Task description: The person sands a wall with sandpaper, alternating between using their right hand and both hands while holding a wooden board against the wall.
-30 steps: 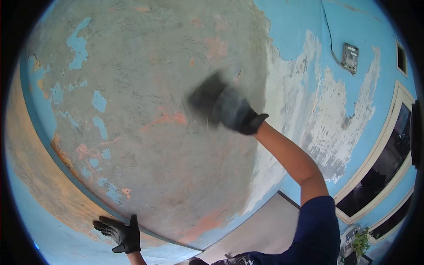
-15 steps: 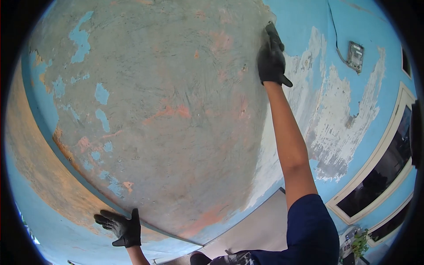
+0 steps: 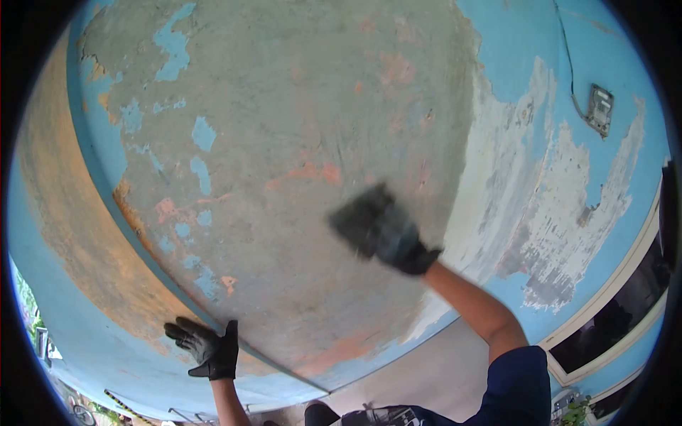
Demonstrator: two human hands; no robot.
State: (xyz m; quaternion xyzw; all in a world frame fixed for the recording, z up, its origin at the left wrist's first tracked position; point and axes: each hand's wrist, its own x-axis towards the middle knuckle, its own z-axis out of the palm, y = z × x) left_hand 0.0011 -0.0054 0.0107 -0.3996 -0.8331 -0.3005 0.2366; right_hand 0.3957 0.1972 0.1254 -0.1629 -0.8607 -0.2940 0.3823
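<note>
Fingers of the black-gloved right hand are gripping a dark, flat, blurred tool right of the blue wall strip; the black-gloved left hand is lying splayed over the strip.

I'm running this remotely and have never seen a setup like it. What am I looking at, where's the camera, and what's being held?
There is no machine here, just a person at work. The picture comes from one camera worn on the head, looking forward and down; it makes straight edges look curved.

The surface is a wall, mostly bare grey, with remnants of blue paint and a whitish area toward the picture's right.

The black-gloved right hand holds a dark, flat tool, too blurred to identify. The left hand, gloved too, is spread open near a blue ridge and holds nothing.
</note>
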